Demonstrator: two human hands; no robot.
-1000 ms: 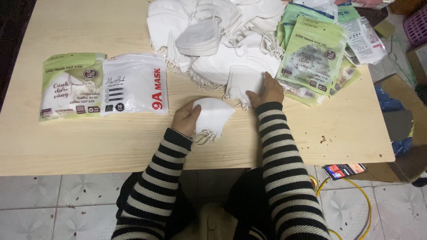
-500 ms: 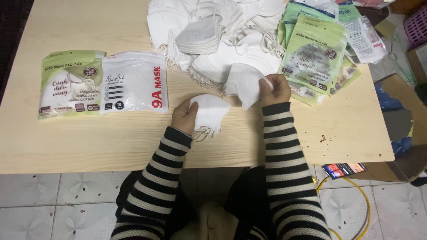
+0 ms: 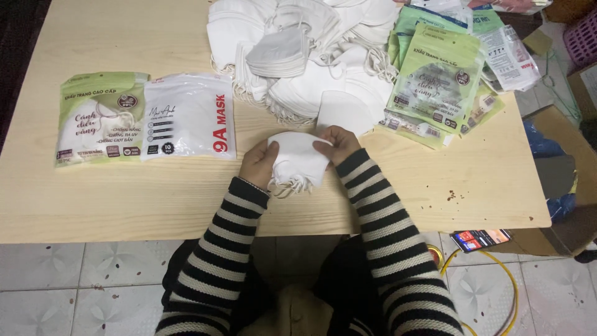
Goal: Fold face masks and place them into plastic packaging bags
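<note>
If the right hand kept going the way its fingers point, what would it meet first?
The right hand points leftward across the small stack of white masks it holds, so it would probably meet the left hand first.

White folded masks in hand

A small stack of white folded fabric face masks [image 3: 297, 162] lies flat, edges aligned, just above the pale wooden surface [image 3: 124, 199] near its front edge; thin white ear loops dangle from the lower side.

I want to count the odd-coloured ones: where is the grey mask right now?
In the head view, the grey mask lies on top of the pile of white masks at the far middle of the table, beyond both hands, left of the green packets.
</note>
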